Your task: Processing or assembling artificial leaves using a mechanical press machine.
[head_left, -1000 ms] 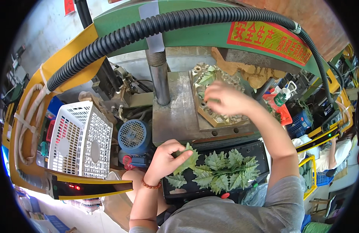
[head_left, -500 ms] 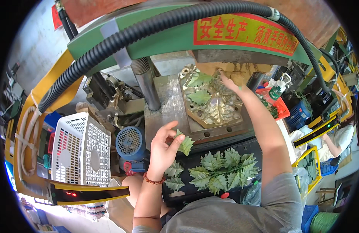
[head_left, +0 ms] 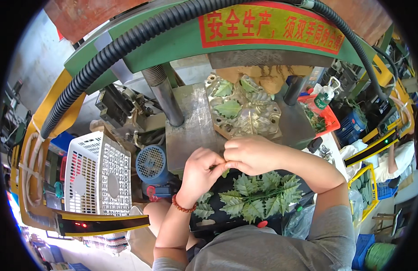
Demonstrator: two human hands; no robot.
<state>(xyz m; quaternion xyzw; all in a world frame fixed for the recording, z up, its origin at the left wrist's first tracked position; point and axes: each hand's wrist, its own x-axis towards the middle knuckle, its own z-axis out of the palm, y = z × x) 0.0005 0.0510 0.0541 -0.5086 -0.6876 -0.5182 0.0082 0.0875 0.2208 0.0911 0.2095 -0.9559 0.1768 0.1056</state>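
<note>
Fingertips meet in front of the press: my left hand [head_left: 201, 171] and my right hand [head_left: 248, 154] both pinch one artificial leaf [head_left: 225, 173], mostly hidden by the fingers. Just beyond them is a metal leaf-shaped mold [head_left: 252, 119] on the press bed. Three green leaves lie on its far and left cavities: a left one [head_left: 228, 109], a far-left one [head_left: 224, 88] and a far one [head_left: 248, 85]. Nearer to me, a bunch of artificial leaves [head_left: 258, 198] lies on the black tray, with a few loose leaves [head_left: 203, 210] at its left.
A green press frame [head_left: 173, 54] with a black corrugated hose arches overhead. Steel posts [head_left: 166, 99] flank the bed. At left stand a white plastic basket [head_left: 114, 176] and a blue motor [head_left: 151, 165]. A red basket [head_left: 328, 119] is at right; yellow-edged bars [head_left: 105, 225] flank me.
My right hand has come back from the mold to meet my left hand at the leaf. A leaf now shows at the mold's far part, where my right hand was.
</note>
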